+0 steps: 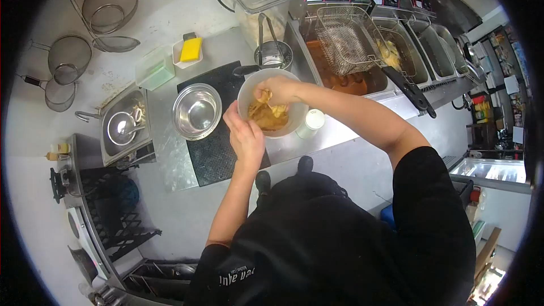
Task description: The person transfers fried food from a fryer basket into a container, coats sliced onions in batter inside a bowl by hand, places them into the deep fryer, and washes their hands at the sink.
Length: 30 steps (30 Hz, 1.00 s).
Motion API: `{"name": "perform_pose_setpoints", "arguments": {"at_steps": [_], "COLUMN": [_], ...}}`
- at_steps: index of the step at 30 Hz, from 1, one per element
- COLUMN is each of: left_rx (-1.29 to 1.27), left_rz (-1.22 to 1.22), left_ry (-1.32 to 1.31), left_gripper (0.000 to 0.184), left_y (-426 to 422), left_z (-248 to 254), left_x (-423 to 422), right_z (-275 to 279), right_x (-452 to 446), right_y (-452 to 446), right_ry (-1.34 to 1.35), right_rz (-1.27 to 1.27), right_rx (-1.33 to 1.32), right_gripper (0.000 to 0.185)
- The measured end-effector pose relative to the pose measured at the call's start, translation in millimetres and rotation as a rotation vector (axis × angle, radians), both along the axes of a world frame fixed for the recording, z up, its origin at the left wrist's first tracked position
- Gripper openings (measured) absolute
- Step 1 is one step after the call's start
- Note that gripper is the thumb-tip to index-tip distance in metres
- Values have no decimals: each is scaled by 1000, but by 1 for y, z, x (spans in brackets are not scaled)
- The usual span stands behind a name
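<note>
A white bowl [296, 117] stands on the steel counter, with orange-brown seasoning or batter [262, 119] and pale yellow food pieces [277, 111] inside. My left hand [247, 135] holds the bowl's near left side, thumb up at the rim. Down in the bowl is my right hand [276, 90], its fingers closed around some coated food pieces; their exact kind is unclear. A white lidded container [311, 123] sits against the bowl's right side. To the left, a steel bowl [197, 111] rests on a black perforated mat [221, 156].
Fryers with a wire basket [345, 39] line the right; its black handle [411, 93] sticks out over the counter edge. A steel pot with tongs [273, 54] and a clear tub [260, 8] stand behind. A sink [107, 147] is at left, below hanging strainers [110, 5].
</note>
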State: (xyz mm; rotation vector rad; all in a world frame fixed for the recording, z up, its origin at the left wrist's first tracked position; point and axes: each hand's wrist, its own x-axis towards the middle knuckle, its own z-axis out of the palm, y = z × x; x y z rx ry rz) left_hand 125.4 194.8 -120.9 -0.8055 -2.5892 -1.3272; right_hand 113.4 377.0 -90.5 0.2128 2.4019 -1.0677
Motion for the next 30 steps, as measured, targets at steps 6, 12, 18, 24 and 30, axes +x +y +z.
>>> {"name": "perform_pose_setpoints", "arguments": {"at_steps": [6,12,18,24,30], "left_rx": [-10,-38,-21,-28,17], "left_rz": [50,32,21,-7,23], "left_ry": [14,26,32,36,37], "left_gripper": [48,49,50,50,48], "left_y": [7,1,1,-6,-1], "left_z": [4,4,3,-2,1], "left_x": [8,8,10,9,9], "right_z": [68,138,92,113,-36], "right_x": [26,51,44,13,9], "right_y": [38,151,215,131,-31], "right_ry": [151,311,38,280,107], "right_rz": [-71,-294,-403,27,424], "right_rx": [-290,199,391,699,458], "right_gripper": [36,33,32,23,40]}}
